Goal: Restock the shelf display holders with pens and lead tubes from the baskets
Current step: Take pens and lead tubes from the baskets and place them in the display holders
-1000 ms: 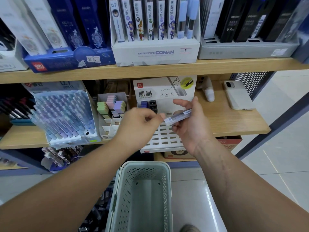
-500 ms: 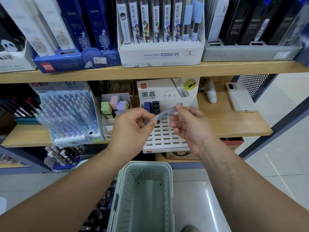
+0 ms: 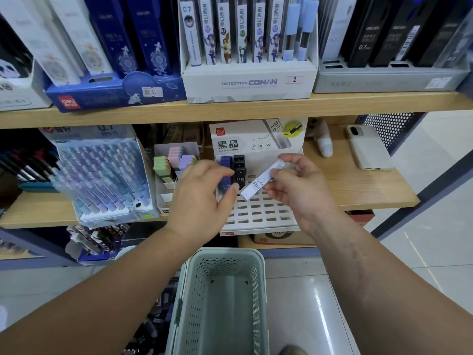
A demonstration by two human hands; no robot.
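Note:
My right hand point(image 3: 297, 185) pinches a clear lead tube point(image 3: 263, 179) marked HB 0.5, held slanted in front of the white lead display holder point(image 3: 258, 213). My left hand point(image 3: 202, 201) hovers just left of the tube with its fingers loosely curled and nothing between them. Its thumb tip is close to the tube's lower end. Black tubes point(image 3: 239, 172) and blue tubes point(image 3: 225, 162) stand in the holder's back left slots, and most other slots are bare. A pale green perforated basket point(image 3: 225, 253) sits below my arms with no visible contents.
A pen display box point(image 3: 102, 175) and a box of pastel erasers point(image 3: 176, 160) stand left of the holder. A phone point(image 3: 368, 149) lies on the wooden shelf point(image 3: 358, 190) at the right. Boxed pens fill the upper shelf. Dark packets point(image 3: 151, 329) lie beside the basket at the lower left.
The left hand let go of the tube's end and drew slightly away. The right hand now holds the tube alone and has tilted it more steeply.

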